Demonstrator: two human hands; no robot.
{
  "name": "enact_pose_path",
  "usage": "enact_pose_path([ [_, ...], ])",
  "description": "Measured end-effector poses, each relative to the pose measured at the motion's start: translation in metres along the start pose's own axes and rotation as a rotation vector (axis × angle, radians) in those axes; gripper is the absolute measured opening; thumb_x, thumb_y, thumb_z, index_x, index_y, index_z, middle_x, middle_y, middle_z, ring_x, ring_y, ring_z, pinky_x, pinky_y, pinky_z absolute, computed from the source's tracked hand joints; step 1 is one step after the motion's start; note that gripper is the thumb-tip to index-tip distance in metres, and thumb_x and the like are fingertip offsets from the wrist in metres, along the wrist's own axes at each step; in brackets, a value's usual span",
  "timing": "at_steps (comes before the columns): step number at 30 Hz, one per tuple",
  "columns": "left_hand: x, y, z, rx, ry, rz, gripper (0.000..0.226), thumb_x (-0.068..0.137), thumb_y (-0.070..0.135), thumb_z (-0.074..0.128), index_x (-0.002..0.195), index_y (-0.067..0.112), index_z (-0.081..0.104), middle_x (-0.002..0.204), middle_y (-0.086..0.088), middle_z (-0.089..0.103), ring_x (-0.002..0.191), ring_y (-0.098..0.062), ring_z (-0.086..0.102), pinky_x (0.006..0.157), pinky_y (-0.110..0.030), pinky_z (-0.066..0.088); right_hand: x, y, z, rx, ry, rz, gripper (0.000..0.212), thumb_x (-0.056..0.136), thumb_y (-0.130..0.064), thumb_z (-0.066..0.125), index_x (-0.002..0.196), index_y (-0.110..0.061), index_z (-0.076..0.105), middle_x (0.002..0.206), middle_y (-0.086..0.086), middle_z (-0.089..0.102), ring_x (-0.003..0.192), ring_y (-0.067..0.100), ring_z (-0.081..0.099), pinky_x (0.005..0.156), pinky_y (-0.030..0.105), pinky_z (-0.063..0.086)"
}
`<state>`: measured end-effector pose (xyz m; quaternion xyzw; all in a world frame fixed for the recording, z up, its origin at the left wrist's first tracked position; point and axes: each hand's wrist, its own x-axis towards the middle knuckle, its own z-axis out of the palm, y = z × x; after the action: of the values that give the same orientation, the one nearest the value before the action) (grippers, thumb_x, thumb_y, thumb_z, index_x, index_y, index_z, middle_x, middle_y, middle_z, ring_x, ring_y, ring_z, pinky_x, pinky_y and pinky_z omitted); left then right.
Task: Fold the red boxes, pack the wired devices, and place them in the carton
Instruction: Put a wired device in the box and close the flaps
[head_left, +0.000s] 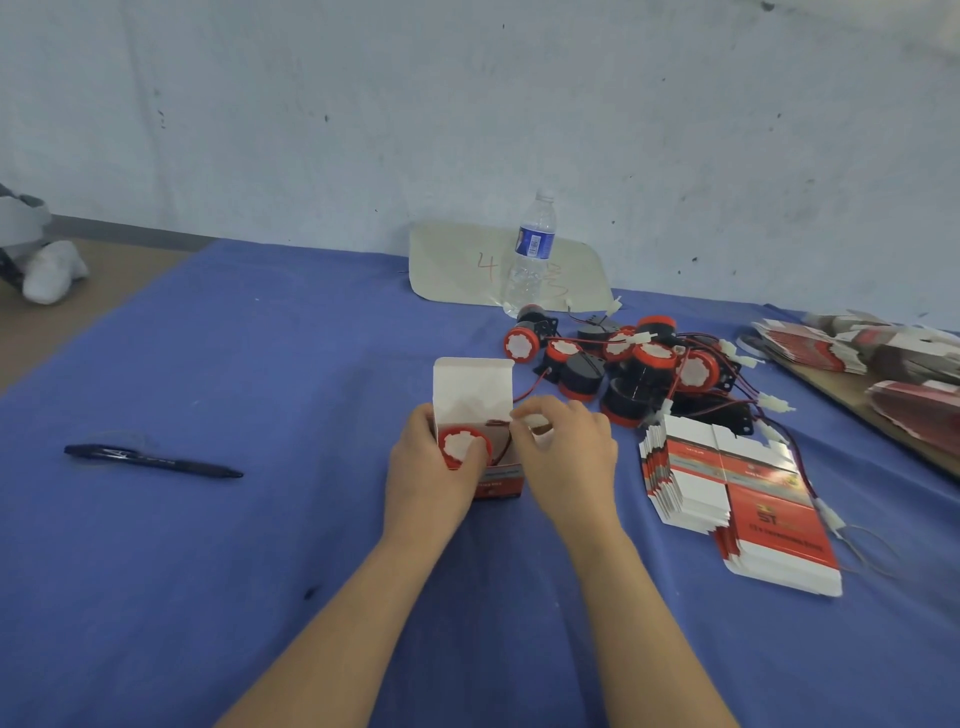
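Table (260, 545) under blue cloth, far edge against a scuffed wall. Left edge runs diagonally, with brown floor beyond it.

Red box (500, 480) stands about mid-table, mouth open, white lid flap upright at the back. One wired device (464, 446) sits inside with its red-rimmed white face showing, red and black wire beside it in the box.

Left hand (431, 467): fingers curled round the box's left wall and thumb lying over the device's rim. A firm hold.

Right hand (566, 452): thumb and forefinger closed in a pinch at the right rim of the box mouth, on a small white piece. Flap or plug, can't tell which. The other fingers are curled loosely.

Heap of wired devices (639, 369) just beyond the right hand toward the far edge, wires tangled and trailing right. Stack of flat red boxes (727, 483) near the right hand, towards the right edge, fanned, with its corners overhanging one another. More flat boxes (909, 364) on a brown board at the far right corner.

Water bottle (532, 254) upright at the far edge, in front of a pale card (457, 265) marked "4" that leans on the wall.

Pen (150, 460) lies on the left half, well apart from the box, with a wide run of bare cloth between them and towards the near edge. The gap between right hand and flat stack is narrow.
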<state>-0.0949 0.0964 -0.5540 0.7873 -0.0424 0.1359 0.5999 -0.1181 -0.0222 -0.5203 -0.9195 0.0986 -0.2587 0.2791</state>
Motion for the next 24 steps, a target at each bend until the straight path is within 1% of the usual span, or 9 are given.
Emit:
enact_pose_path([
  [3,0.000,0.000,0.000,-0.023,0.015,0.014,0.033,0.080,0.026,0.070,0.101,0.031,0.045,0.098,0.016,0.052,0.094,-0.010,0.057,0.067,-0.026,0.051,0.001,-0.002,-0.004,-0.071,-0.104,-0.004,0.023,0.091,-0.023,0.051,0.096,-0.035,0.070,0.095,-0.010,0.044,0.095,0.014,0.032,0.076,0.027,0.019],
  [5,-0.002,0.002,0.000,0.018,0.027,0.016,0.039,0.078,0.025,0.071,0.110,0.021,0.048,0.109,0.005,0.054,0.102,-0.018,0.055,0.079,-0.039,0.052,0.001,-0.001,-0.006,-0.146,-0.151,-0.019,0.027,0.091,-0.020,0.048,0.095,-0.033,0.072,0.096,-0.009,0.041,0.093,0.015,0.031,0.075,0.029,0.018],
  [7,-0.004,0.006,-0.001,0.135,0.077,0.077,0.061,0.079,0.025,0.073,0.131,0.014,0.043,0.130,-0.005,0.048,0.119,-0.024,0.046,0.098,-0.040,0.044,0.001,-0.001,-0.008,-0.189,-0.188,-0.036,0.029,0.092,-0.018,0.045,0.097,-0.030,0.072,0.098,-0.007,0.042,0.094,0.017,0.034,0.075,0.029,0.020],
  [9,-0.005,0.013,-0.005,0.290,0.183,0.291,0.071,0.079,0.020,0.074,0.139,0.008,0.038,0.138,-0.013,0.043,0.127,-0.030,0.039,0.106,-0.041,0.033,0.001,-0.001,-0.009,-0.197,-0.207,-0.047,0.030,0.092,-0.016,0.045,0.098,-0.028,0.071,0.103,-0.005,0.046,0.097,0.019,0.038,0.075,0.029,0.023],
  [11,-0.007,0.021,-0.005,0.412,0.280,0.558,0.054,0.080,0.015,0.069,0.130,0.013,0.049,0.132,-0.014,0.049,0.122,-0.032,0.041,0.104,-0.045,0.032,0.002,-0.001,-0.009,-0.198,-0.217,-0.055,0.030,0.091,-0.014,0.045,0.098,-0.026,0.072,0.107,-0.003,0.047,0.100,0.020,0.040,0.075,0.029,0.029],
  [13,-0.011,0.025,-0.003,0.560,0.241,0.713,0.028,0.082,0.014,0.058,0.109,0.016,0.064,0.122,-0.008,0.058,0.119,-0.031,0.044,0.104,-0.046,0.025,0.002,-0.001,-0.009,-0.166,-0.225,-0.054,0.030,0.089,-0.009,0.046,0.093,-0.022,0.073,0.107,-0.001,0.049,0.102,0.021,0.041,0.080,0.031,0.036],
  [15,-0.017,0.026,-0.002,0.730,0.064,0.671,0.020,0.087,0.018,0.054,0.099,0.020,0.070,0.113,0.002,0.064,0.130,-0.031,0.040,0.113,-0.045,0.004,0.001,0.000,-0.009,-0.125,-0.229,-0.059,0.030,0.088,-0.006,0.046,0.089,-0.018,0.073,0.107,0.002,0.051,0.104,0.021,0.042,0.085,0.033,0.041],
  [18,-0.018,0.027,-0.003,0.922,-0.122,0.537,0.031,0.096,0.025,0.040,0.118,0.029,0.060,0.123,0.016,0.059,0.146,-0.023,0.011,0.102,-0.041,-0.035,0.002,0.001,-0.008,-0.071,-0.211,-0.056,0.029,0.090,-0.004,0.048,0.096,-0.016,0.074,0.111,0.003,0.049,0.106,0.019,0.044,0.086,0.028,0.042],
  [24,-0.015,0.035,-0.007,1.060,-0.223,0.513,0.035,0.097,0.030,0.033,0.125,0.037,0.054,0.131,0.024,0.053,0.147,-0.021,-0.002,0.086,-0.047,-0.047,0.003,0.003,-0.005,0.040,-0.142,-0.002,0.026,0.088,0.000,0.049,0.092,-0.014,0.072,0.114,0.002,0.049,0.097,0.014,0.048,0.070,0.016,0.033],
])
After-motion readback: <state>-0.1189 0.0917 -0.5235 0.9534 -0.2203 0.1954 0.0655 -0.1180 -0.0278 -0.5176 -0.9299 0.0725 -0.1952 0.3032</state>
